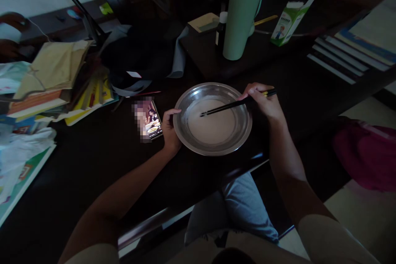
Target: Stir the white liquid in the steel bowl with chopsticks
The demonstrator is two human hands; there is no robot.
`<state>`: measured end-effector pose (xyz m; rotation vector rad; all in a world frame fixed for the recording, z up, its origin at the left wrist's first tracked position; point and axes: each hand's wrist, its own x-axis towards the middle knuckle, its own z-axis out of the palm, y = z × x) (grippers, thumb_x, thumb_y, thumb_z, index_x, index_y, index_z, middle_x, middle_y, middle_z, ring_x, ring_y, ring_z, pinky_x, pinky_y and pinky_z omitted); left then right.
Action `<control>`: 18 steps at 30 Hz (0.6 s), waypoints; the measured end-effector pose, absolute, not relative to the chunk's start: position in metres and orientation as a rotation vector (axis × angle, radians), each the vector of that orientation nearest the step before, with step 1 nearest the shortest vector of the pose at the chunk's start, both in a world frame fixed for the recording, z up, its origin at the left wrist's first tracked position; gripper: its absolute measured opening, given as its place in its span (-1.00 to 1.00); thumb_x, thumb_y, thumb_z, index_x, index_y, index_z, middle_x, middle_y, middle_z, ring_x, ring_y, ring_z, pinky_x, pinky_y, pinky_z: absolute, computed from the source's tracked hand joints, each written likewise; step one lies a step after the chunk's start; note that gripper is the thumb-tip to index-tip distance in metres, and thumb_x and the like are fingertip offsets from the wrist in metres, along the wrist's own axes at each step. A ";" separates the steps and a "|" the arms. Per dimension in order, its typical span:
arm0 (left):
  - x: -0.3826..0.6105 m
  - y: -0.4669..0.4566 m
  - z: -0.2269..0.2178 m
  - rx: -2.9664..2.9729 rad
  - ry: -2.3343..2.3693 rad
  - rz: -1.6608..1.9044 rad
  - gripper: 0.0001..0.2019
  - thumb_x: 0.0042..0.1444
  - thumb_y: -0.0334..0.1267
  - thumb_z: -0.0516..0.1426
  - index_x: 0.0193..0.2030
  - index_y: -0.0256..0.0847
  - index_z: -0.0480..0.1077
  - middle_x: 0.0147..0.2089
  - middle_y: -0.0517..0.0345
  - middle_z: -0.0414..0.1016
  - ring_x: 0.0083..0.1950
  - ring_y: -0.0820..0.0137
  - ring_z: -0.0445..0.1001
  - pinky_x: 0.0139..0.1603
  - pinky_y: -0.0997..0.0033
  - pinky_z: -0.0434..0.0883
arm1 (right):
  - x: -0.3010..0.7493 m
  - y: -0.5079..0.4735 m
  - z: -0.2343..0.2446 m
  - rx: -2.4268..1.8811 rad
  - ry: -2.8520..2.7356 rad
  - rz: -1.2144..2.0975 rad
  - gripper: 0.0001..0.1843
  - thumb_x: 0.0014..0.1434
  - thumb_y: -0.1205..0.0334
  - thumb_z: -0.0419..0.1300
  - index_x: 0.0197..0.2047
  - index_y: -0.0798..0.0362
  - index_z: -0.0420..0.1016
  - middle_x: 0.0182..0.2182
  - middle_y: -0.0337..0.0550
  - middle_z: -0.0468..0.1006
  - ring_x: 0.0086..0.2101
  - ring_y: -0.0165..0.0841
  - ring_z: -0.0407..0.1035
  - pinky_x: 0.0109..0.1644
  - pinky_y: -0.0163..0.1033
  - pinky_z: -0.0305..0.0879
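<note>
A shallow metal bowl (213, 149) stands on the dark table with a pale, whitish liquid or batter (213, 128) in its bottom. My left hand (171, 132) grips the bowl's left side, thumb over the rim and the other fingers hidden beneath or behind it. Black chopsticks (224, 107) are held in my right hand (261, 98) above the right rim. Their tips reach to the middle of the bowl, at or just over the pale surface; whether they touch it I cannot tell.
A lit phone (151, 119) lies left of the bowl. Beyond stand a tall green bottle (244, 12), a small dark bottle (220, 31) and an open green-white carton (286, 24). Books and papers (52, 66) are heaped at left; more books (349, 53) are stacked at right.
</note>
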<state>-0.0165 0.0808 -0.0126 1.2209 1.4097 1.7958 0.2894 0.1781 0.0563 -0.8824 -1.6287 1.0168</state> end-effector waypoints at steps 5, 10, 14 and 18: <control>-0.018 0.080 -0.013 1.221 1.379 1.790 -0.73 0.09 -0.08 0.47 -0.14 -0.03 0.56 -0.21 0.24 0.57 -0.22 0.37 0.53 -0.19 0.37 0.49 | 0.292 0.181 0.054 -0.882 -1.397 0.993 -0.45 0.18 -0.42 0.36 -0.48 -0.10 0.61 -0.63 -0.29 0.52 -0.55 -0.32 0.44 -0.32 -0.12 0.43; -0.019 0.081 -0.015 1.228 1.375 1.790 -0.75 0.10 -0.15 0.46 -0.13 -0.02 0.56 -0.21 0.25 0.57 -0.21 0.38 0.52 -0.17 0.36 0.48 | 0.291 0.177 0.054 -0.805 -1.612 1.115 -0.50 0.24 -0.35 0.36 -0.47 -0.13 0.65 -0.56 -0.24 0.59 -0.45 -0.28 0.51 -0.26 -0.10 0.47; -0.019 0.080 -0.015 1.201 1.385 1.780 -0.74 0.08 -0.16 0.47 -0.13 -0.02 0.57 -0.20 0.25 0.57 -0.21 0.38 0.52 -0.16 0.37 0.48 | 0.290 0.177 0.055 -0.847 -1.704 1.043 -0.52 0.27 -0.32 0.35 -0.47 -0.14 0.67 -0.50 -0.23 0.64 -0.35 -0.25 0.56 -0.18 -0.06 0.49; -0.018 0.080 -0.012 1.211 1.398 1.777 -0.74 0.07 -0.16 0.47 -0.14 -0.02 0.57 -0.19 0.24 0.58 -0.20 0.36 0.53 -0.17 0.35 0.48 | 0.291 0.180 0.054 -0.895 -1.500 0.973 -0.47 0.24 -0.37 0.35 -0.49 -0.11 0.63 -0.56 -0.25 0.57 -0.46 -0.28 0.52 -0.23 -0.07 0.50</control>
